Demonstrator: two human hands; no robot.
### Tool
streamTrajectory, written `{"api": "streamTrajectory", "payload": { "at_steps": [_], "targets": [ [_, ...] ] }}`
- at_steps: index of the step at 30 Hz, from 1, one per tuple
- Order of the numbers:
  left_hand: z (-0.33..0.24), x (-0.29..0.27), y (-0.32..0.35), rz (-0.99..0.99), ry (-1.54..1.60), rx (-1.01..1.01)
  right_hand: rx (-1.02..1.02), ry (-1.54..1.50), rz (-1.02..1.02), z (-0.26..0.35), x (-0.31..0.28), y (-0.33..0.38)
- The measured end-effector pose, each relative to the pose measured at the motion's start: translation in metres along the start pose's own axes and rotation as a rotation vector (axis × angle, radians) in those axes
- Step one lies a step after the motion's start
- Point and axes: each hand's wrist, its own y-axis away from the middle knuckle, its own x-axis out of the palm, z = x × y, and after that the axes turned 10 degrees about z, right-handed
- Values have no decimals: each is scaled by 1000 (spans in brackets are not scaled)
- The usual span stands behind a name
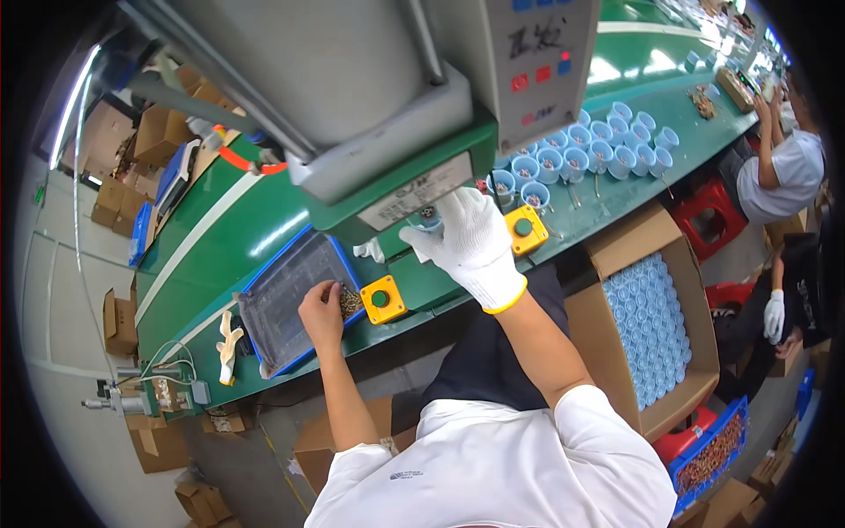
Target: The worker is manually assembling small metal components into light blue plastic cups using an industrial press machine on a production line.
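My bare left hand (322, 310) is over the right end of a blue-rimmed tray (290, 286). Its thumb and fingers are pinched together beside a small heap of brass-coloured metal pieces (349, 303); whatever lies between the fingertips is too small to make out. In a white knitted glove with a yellow cuff, my right hand (471, 242) reaches beneath the head of a green and grey press (396, 176). Its thumb and fingers close around a light blue plastic cup (429, 220), mostly hidden by the glove and the press.
Yellow button boxes (383, 299) (525, 230) flank the press. Many light blue cups (601, 151) with small parts inside stand at the right of the green bench. An open carton (581, 330) of cups is beside me. A loose glove (229, 348) lies left. Co-workers (779, 176) sit right.
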Motion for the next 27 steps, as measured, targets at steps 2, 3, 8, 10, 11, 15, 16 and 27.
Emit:
{"api": "streamTrajectory", "payload": {
  "at_steps": [2, 3, 8, 10, 11, 15, 16, 27],
  "targets": [
    [-1, 1, 1, -22, 25, 40, 113, 280, 190, 3, -5, -7],
    [0, 1, 1, -43, 21, 76, 98, 206, 167, 3, -6, -6],
    [-50, 14, 44, -113, 224, 376, -145, 49, -307, -28, -21, 39],
    [-66, 21, 74, -77, 179, 502, -133, 117, -234, -76, -28, 84],
    [-76, 30, 82, -78, 208, 554, -84, 199, -226, -95, -32, 100],
    [-78, 44, 76, -185, 165, 607, -123, 252, -186, -117, -38, 110],
    [-76, 44, 74, -215, 134, 599, -80, 196, -130, -120, -42, 110],
    [-92, 32, 51, -141, 104, 552, -199, 165, -219, -141, -31, 96]
  ]
}}
